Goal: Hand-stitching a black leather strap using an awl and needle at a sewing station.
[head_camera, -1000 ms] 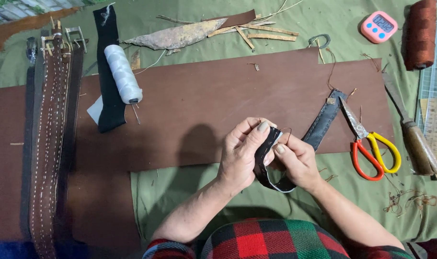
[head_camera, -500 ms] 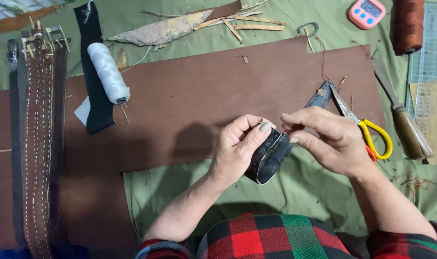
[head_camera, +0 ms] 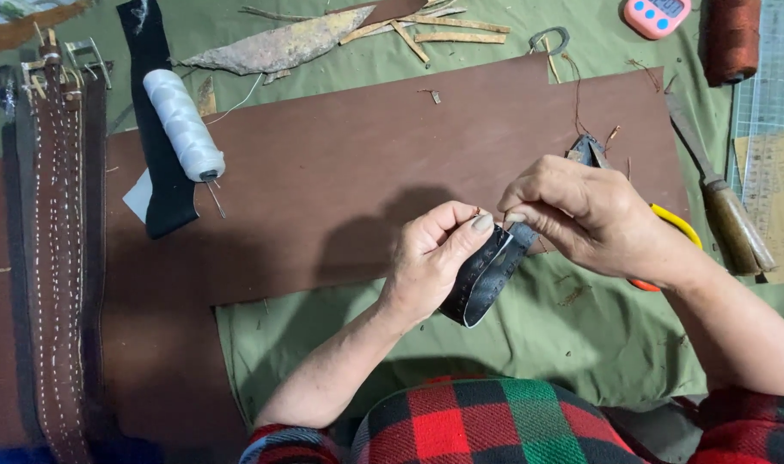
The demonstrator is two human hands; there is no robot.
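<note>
Green cloth: left hand grips strap; right hand fingers pinched, needle unclear.

Two hands: left, right. One folded black strap between them. Two spools: white, rust-brown. One brown leather sheet. One pink timer. One wooden-handled tool. One pair of scissors, mostly hidden. Several stitched belts at left; exact count unclear.
</note>
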